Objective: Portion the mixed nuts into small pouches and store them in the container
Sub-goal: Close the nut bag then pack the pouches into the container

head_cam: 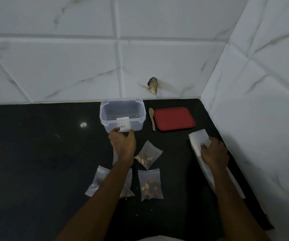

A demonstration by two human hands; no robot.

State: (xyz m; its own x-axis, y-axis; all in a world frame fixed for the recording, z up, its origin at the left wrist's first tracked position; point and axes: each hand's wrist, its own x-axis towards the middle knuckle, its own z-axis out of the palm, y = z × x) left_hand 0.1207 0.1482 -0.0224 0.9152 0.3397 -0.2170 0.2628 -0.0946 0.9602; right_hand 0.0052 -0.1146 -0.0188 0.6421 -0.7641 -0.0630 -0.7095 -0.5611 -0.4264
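My left hand [122, 143] reaches to the near wall of the clear, lidless container [104, 119] at the far side of the black counter [36, 153], with thumb and a fingertip spread onto the lower corners of a white label [124, 125] there. My right hand [214, 153] curls its fingers onto the white paper [196, 136] at the right. The see-through pouches [150, 184] of brown and pale nuts lie flat near me, some under my left forearm, and the red lid [174, 119] and wooden spoon [152, 119] lie right of the container.
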